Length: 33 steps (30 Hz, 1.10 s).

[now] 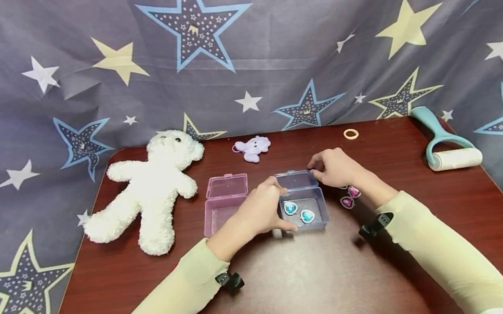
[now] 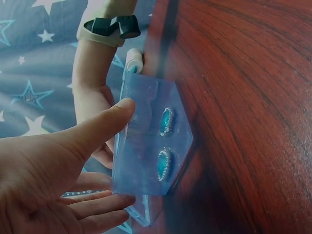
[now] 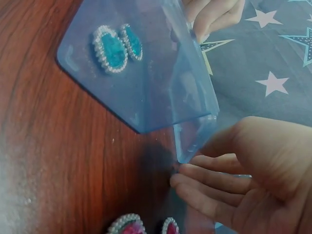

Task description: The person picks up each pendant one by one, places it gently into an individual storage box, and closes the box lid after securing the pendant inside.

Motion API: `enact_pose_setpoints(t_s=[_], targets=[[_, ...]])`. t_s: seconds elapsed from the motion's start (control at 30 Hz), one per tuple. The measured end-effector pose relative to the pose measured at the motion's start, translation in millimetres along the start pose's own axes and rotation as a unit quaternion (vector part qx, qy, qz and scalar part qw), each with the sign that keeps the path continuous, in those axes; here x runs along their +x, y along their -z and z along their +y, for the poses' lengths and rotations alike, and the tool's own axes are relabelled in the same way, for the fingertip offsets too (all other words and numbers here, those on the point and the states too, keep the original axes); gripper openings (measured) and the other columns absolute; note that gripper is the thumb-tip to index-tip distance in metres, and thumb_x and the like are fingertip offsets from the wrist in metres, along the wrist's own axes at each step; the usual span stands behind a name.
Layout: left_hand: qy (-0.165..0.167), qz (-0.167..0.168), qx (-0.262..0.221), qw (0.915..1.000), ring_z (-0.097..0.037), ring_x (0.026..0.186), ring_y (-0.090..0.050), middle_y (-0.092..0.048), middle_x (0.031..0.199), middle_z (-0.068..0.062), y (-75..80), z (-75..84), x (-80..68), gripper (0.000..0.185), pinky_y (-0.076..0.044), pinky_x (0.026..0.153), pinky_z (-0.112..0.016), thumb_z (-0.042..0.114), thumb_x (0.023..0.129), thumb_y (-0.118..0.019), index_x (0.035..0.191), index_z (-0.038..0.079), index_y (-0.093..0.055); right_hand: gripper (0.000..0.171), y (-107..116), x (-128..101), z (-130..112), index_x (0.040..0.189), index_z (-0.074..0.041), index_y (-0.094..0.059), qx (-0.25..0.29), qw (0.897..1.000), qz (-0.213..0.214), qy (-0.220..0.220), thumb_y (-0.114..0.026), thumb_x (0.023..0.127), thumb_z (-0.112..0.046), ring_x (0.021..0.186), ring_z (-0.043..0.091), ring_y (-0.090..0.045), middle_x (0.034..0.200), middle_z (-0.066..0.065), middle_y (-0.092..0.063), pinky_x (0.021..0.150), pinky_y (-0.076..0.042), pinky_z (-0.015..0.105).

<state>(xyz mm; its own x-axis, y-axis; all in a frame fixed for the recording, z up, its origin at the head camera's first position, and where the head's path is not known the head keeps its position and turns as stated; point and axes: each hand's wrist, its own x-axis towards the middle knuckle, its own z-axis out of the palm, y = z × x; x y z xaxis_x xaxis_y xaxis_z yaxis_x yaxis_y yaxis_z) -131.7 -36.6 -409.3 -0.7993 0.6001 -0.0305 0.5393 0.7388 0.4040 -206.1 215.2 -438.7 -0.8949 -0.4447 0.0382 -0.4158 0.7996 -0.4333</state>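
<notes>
Both sleeves reach over the tabletop. Left hand grips the blue box, thumb on its side; two teal gems lie inside. Right hand pinches the open lid. Pink gems sit beside; pink box, white bear farther off.

Pale yellow long sleeves cover both arms, with 2 black wrist straps.
</notes>
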Motion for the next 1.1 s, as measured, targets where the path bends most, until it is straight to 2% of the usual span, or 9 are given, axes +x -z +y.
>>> enact_pose_setpoints(t_s=[0.2,0.4,0.53,0.63,0.67,0.77,0.9,1.1], targets=[[0.012,0.003,-0.005,0.9999,-0.037,0.103,-0.074,-0.058,0.125,-0.016,-0.3,1.0,-1.9,0.089,-0.063,0.099,-0.043,0.045,0.066,-0.102,0.135,-0.002,-0.071,0.022,1.3,2.0,-2.3,0.107,-0.005,-0.081,0.039,0.998,0.015,-0.041,-0.065,0.093,-0.01,0.067,0.011,-0.068,0.079,0.002,-0.08,0.071,-0.055,0.035],[0.007,0.014,-0.017,0.9997,-0.036,0.103,-0.074,-0.062,0.123,-0.017,-1.3,-0.3,-2.0,0.086,-0.063,0.099,-0.044,0.044,0.065,-0.103,0.13,-0.002,-0.072,0.027,6.3,-0.4,-4.4,0.115,-0.006,-0.079,0.126,0.987,0.047,-0.093,-0.063,0.094,-0.01,0.069,0.01,-0.072,0.08,0.005,-0.078,0.068,-0.049,0.023],[0.019,0.034,-0.048,0.9981,-0.032,0.097,-0.07,-0.061,0.115,-0.014,-4.0,-2.0,-2.9,0.093,-0.063,0.094,-0.045,0.04,0.06,-0.106,0.127,-0.002,-0.058,0.028,11.1,-2.1,-8.0,0.118,-0.004,-0.077,0.194,0.973,0.072,-0.099,-0.062,0.094,-0.004,0.071,0.008,-0.07,0.079,0.003,-0.074,0.062,-0.049,0.018],[0.029,0.051,-0.076,0.9954,-0.029,0.094,-0.065,-0.055,0.111,-0.011,-6.4,-2.8,-3.4,0.1,-0.062,0.091,-0.045,0.037,0.056,-0.108,0.123,0.004,-0.042,0.027,16.9,-4.8,-11.8,0.119,0.001,-0.076,0.247,0.963,0.073,-0.085,-0.062,0.096,0.0,0.072,0.007,-0.07,0.083,0.01,-0.073,0.064,-0.057,0.019],[0.032,0.055,-0.085,0.9943,-0.028,0.095,-0.064,-0.054,0.11,-0.011,-7.0,-2.7,-3.4,0.103,-0.061,0.092,-0.045,0.036,0.055,-0.109,0.123,0.004,-0.039,0.027,18.8,-6.1,-12.7,0.119,0.002,-0.076,0.252,0.962,0.073,-0.078,-0.063,0.096,0.001,0.073,0.007,-0.071,0.085,0.012,-0.074,0.065,-0.058,0.019],[0.039,0.062,-0.109,0.9914,-0.029,0.098,-0.063,-0.053,0.109,-0.011,-8.0,-1.7,-3.2,0.107,-0.06,0.097,-0.045,0.032,0.053,-0.11,0.122,0.004,-0.034,0.025,25.5,-12.2,-16.1,0.118,0.001,-0.077,0.242,0.966,0.073,-0.058,-0.065,0.096,0.002,0.076,0.012,-0.073,0.09,0.018,-0.077,0.067,-0.06,0.019],[0.054,0.067,-0.124,0.9886,-0.029,0.101,-0.062,-0.056,0.106,-0.013,-8.6,-0.3,-3.3,0.11,-0.058,0.1,-0.046,0.03,0.052,-0.11,0.122,0.005,-0.03,0.021,35.0,-22.7,-21.4,0.115,-0.007,-0.079,0.183,0.979,0.078,-0.035,-0.07,0.096,-0.003,0.077,0.019,-0.075,0.09,0.012,-0.081,0.065,-0.053,0.016],[0.054,0.077,-0.133,0.9867,-0.03,0.103,-0.067,-0.062,0.113,-0.015,-8.9,-1.3,-3.3,0.124,-0.059,0.099,-0.047,0.029,0.05,-0.11,0.14,0.007,-0.027,0.014,48.8,-40.7,-33.1,0.108,-0.017,-0.083,0.133,0.987,0.09,0.018,-0.076,0.097,-0.013,0.065,0.013,-0.065,0.089,0.0,-0.081,0.063,-0.049,0.02]])
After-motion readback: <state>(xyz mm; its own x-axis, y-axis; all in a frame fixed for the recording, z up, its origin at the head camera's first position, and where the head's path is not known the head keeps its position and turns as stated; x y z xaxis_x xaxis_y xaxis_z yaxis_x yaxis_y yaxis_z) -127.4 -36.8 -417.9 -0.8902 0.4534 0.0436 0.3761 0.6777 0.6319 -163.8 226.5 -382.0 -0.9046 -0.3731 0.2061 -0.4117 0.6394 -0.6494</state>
